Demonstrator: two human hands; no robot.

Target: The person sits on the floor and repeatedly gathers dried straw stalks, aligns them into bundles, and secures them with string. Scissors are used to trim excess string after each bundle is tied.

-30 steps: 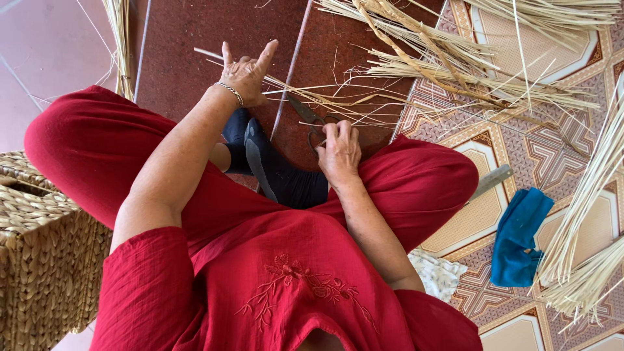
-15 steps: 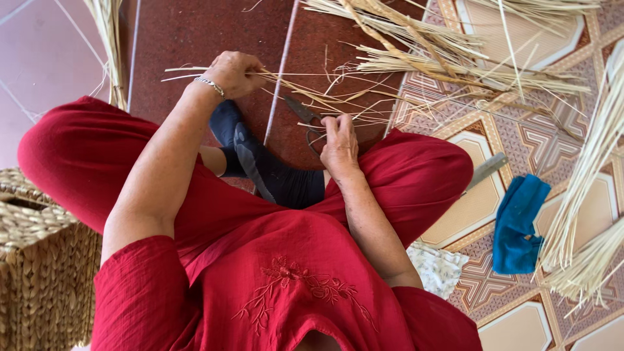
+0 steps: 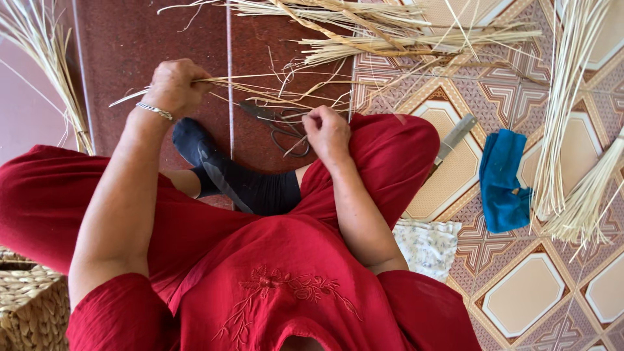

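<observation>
I sit cross-legged on the floor in red clothes. My left hand (image 3: 172, 84), with a thin bracelet at the wrist, is closed around a small bunch of pale straw strands (image 3: 260, 84) that runs across to my right hand (image 3: 328, 130). My right hand pinches the other end of the strands just above my right knee. A pair of dark scissors (image 3: 281, 125) lies on the floor between the two hands, under the strands. My foot in a dark sock (image 3: 227, 172) rests below my left hand.
Loose straw bundles lie at the top (image 3: 390, 32), far right (image 3: 572, 130) and far left (image 3: 52, 71). A metal blade (image 3: 456, 135), a blue cloth (image 3: 504, 182) and a white patterned cloth (image 3: 426, 244) lie right of my knee. A woven basket (image 3: 29, 305) stands bottom left.
My left hand was open with fingers spread; it has closed on the straw strands and pulled them out to the left. My right hand stayed by the knee.
</observation>
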